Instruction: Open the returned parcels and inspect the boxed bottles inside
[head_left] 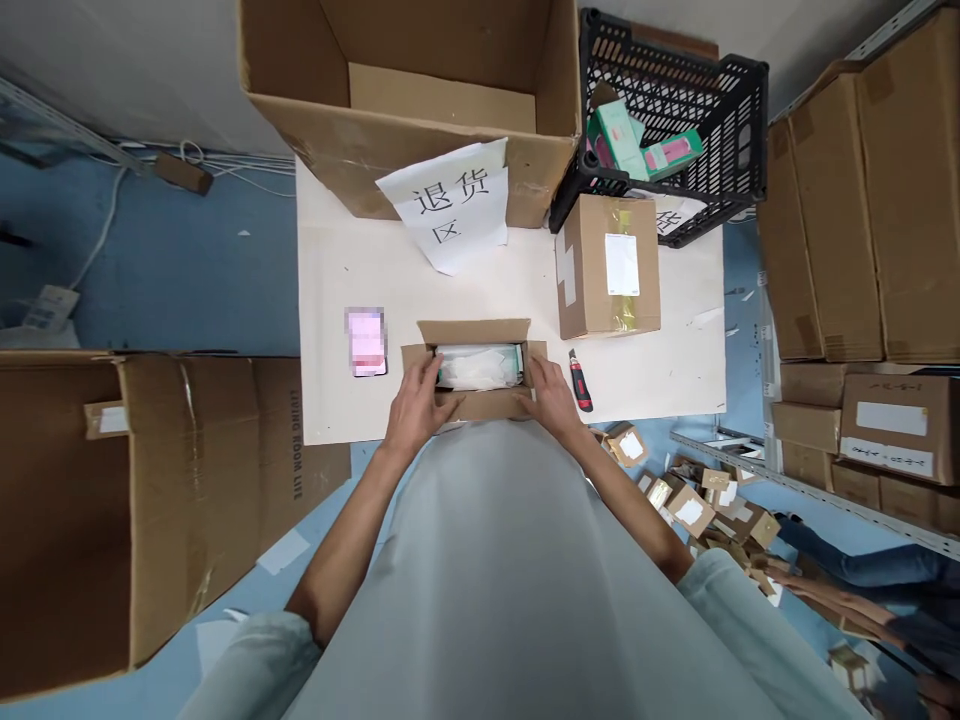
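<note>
A small open cardboard box (491,405) lies at the table's front edge, its flaps folded outward. Inside is an item in clear crumpled plastic wrap (481,367), with some green showing at its ends. My left hand (414,405) grips the box's left end, thumb on the front flap and fingers at the left rim. At the right end my right hand (551,398) holds the box in the same way. To the right of it lies a red and black box cutter (580,382), apart from my hand.
A taped carton (589,265) stands behind the cutter. Farther back are a large open carton (420,150) with a paper sign and a black crate (720,120) holding green boxes. A phone (367,342) lies left. Parcels (690,510) and another person (862,570) are at right.
</note>
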